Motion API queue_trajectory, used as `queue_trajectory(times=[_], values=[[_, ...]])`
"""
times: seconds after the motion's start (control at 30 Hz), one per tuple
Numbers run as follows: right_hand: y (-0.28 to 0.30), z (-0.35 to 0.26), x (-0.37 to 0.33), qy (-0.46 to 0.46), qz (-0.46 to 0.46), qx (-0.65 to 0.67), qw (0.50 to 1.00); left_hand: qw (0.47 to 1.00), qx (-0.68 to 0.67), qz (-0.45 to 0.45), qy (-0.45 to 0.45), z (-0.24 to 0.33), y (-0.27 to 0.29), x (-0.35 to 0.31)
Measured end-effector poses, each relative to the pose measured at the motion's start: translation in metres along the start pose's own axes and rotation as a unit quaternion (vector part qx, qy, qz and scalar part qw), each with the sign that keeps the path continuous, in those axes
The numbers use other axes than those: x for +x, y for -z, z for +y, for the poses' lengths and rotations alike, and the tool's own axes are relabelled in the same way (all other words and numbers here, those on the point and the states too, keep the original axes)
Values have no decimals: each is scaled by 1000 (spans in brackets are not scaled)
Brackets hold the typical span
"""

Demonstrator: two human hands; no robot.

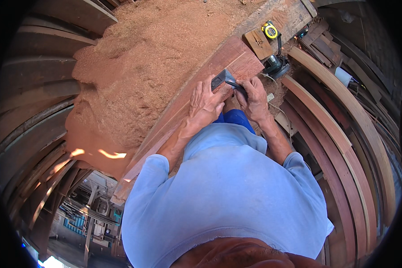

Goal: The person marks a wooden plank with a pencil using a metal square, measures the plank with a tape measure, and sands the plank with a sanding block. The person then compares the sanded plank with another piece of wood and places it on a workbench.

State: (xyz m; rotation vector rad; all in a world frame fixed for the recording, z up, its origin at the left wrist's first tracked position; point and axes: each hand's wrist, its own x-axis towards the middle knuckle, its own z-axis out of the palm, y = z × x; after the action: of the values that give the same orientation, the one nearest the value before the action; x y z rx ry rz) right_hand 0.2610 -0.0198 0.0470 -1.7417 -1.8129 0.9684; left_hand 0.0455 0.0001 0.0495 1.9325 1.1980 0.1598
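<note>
A long reddish board runs diagonally in front of me, from lower left to upper right. On it, toward the far end, lies what looks like a small square with a black stock and a grey metal blade. My left hand is closed on that square, its fingers at the black stock and its palm low over the board. Close beside it, my right hand is closed round a dark, slim tool. The tool's tip meets the blade area; its exact kind is hidden by the fingers.
Sawdust lies heaped left of the board. Past its far end are a wooden block, a yellow tape measure and a dark green power tool with a cord. Long planks line the right side; more boards stand at left.
</note>
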Motion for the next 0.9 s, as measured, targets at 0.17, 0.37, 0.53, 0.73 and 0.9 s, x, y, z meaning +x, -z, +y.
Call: queue_trajectory(times=[0.17,0.37,0.53,0.73,0.9], values=[[1,-2,1,5,4,-1,1000,1000,0,-4,2,1,0,1],[-1,1,1,15,9,9,1000,1000,0,-2,-5,-1,0,1],[-1,1,2,16,7,8,1000,1000,0,9,-28,-4,-1,1],[1,0,2,9,0,12,1000,999,2,7,-35,-6,-2,2],[-1,1,-1,12,4,3,1000,999,8,16,-44,-6,-1,1]])
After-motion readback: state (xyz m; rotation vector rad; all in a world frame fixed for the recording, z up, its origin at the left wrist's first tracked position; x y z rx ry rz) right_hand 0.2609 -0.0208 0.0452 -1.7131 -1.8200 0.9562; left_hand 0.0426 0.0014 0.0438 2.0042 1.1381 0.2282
